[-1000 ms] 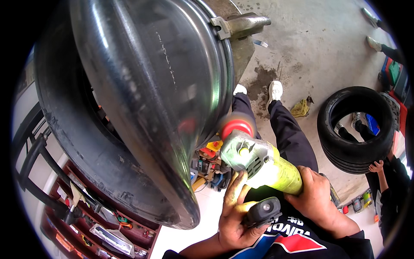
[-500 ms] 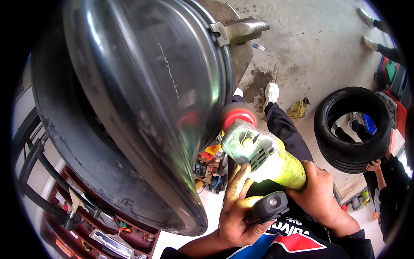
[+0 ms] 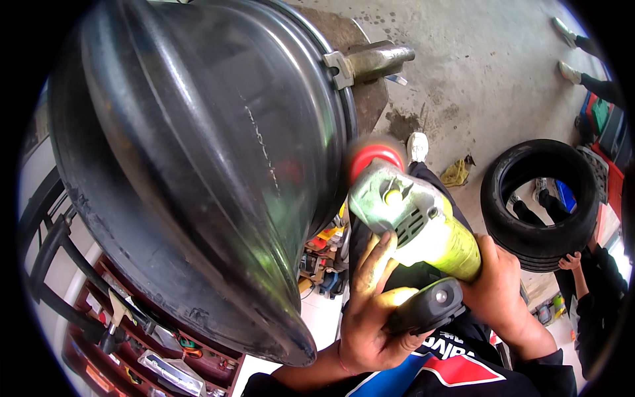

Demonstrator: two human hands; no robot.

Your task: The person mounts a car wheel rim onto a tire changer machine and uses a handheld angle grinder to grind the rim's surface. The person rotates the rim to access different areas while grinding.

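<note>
My right hand (image 3: 496, 281) wraps round the yellow-green body of an angle grinder (image 3: 456, 248). A red round pad (image 3: 376, 161) sits at its silver head, its rim blurred, close beside the edge of a large black tyre (image 3: 218, 192). I cannot tell whether pad and tyre touch. My left hand (image 3: 370, 317) is closed round a black flashlight-like thing (image 3: 426, 306) with a small round lens. Its raised fingertips lie by the grinder's head. A broken white line marks the tyre's shiny inner surface, and a metal hook clamp (image 3: 370, 63) grips the tyre's edge.
A red tray (image 3: 228, 370) of tools stands at lower left beside black metal bars (image 3: 46, 258). More tools (image 3: 324, 264) lie below the tyre. At right, another person's hand (image 3: 572, 261) touches a second tyre (image 3: 489, 205). A yellow cloth (image 3: 455, 173) lies on the concrete floor.
The grinder and both hands have shifted slightly right, and its red pad has moved up and right along the tyre's edge. The big tyre appears slightly shifted in view.
</note>
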